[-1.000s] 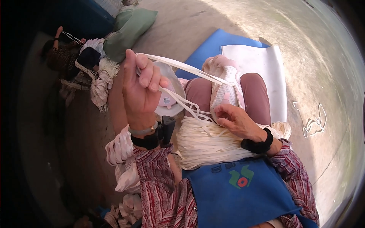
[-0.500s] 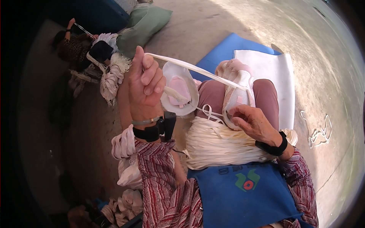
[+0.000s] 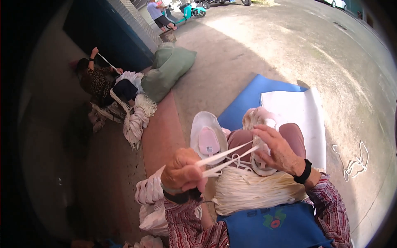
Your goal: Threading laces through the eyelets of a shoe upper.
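Note:
My left hand (image 3: pixel 184 170) is closed around a white shoelace (image 3: pixel 217 158), in front of my lap. Two taut strands run from it rightward to a pale pink and white sneaker (image 3: pixel 261 166) held between my knees. Over this shoe is my right hand (image 3: pixel 279 152), its fingers and thumb apart beside the strands' far ends; it covers much of the shoe. A thick bundle of cream laces (image 3: pixel 256 188) lies across my lap, above a blue apron (image 3: pixel 277 227). Left of my knees rests a white, shoe-shaped piece with a pink patch (image 3: pixel 208 138).
A blue sheet (image 3: pixel 244 101) and a white sheet (image 3: pixel 293 113) lie beyond my knees. Loose white cord (image 3: pixel 353 163) is on the floor at right. At left, a co-worker (image 3: pixel 99 82) sits by a green sack (image 3: pixel 169 70). More laces (image 3: pixel 151 190) are beside my left arm.
My left hand has come down and nearer, drawing the lace low. My right hand has risen from the shoe's near end to over its middle. The view has tilted up.

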### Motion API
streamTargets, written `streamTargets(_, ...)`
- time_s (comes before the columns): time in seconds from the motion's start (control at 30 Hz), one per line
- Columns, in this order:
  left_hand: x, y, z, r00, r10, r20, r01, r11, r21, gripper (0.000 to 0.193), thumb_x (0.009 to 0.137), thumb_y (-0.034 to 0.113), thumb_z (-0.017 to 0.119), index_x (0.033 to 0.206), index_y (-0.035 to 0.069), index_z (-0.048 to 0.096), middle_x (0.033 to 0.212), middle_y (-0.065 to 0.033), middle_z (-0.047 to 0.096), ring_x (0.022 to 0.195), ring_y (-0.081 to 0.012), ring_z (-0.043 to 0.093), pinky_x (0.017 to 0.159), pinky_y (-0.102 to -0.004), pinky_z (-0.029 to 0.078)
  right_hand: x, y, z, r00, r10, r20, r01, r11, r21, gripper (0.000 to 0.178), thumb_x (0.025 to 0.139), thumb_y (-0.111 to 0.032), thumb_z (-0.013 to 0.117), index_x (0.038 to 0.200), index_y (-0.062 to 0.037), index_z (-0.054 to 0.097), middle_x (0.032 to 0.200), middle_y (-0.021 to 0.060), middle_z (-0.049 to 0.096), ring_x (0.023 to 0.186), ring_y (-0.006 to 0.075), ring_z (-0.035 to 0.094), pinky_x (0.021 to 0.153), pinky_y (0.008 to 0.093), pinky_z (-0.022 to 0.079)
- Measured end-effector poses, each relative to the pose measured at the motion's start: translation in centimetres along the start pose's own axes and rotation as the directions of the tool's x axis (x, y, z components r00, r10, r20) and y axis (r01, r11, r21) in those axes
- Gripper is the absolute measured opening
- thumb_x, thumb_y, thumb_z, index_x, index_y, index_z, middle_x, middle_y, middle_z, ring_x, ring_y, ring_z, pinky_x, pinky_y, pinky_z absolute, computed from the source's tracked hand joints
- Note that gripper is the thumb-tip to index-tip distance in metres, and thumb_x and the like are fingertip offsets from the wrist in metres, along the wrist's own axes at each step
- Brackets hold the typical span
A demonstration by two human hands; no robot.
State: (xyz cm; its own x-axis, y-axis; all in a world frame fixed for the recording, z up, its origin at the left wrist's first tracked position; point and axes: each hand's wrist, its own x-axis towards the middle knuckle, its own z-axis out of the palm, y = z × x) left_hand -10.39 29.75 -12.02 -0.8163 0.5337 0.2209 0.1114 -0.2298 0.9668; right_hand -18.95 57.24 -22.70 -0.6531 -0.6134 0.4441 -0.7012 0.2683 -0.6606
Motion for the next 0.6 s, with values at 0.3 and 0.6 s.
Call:
streamTargets(0.3, 0.8, -1.2, 2.6, 0.845, -0.095, 0.525, 0.059, 0.995, 0.085, 0.039, 0.102, 0.026, 0.054, 0.075, 0.001, 0.068, 0.051, -0.0015, 0.053, 0.039, -0.0135, 0.048, 0.042, -0.0267, 0.038, -0.9, -0.3, 1.2, 0.96, -0.098, 0.261, 0.046, 0.979, 0.197, 0.026, 0.087, -0.01, 0.06, 0.112, -0.0033, 0.061, 0.096, 0.0172, 0.064, 0.098, 0.0372, 0.061, 0.088, 0.0463, 0.047)
streamTargets(0.6, 0.6, -9.1, 0.0, 0.871, -0.491, 0.0, 0.388, 0.689, 0.613, 0.038, 0.105, 0.034, 0.047, 0.113, 0.001, 0.064, 0.095, -0.0113, 0.069, 0.088, -0.0129, 0.065, 0.077, -0.0272, 0.052, -2.5, -0.4, 0.7, 0.969, -0.119, 0.218, 0.067, 0.97, 0.232, 0.03, 0.1, -0.024, 0.052, 0.079, -0.0022, 0.058, 0.07, 0.0146, 0.057, 0.07, 0.036, 0.059, 0.077, 0.0446, 0.046)
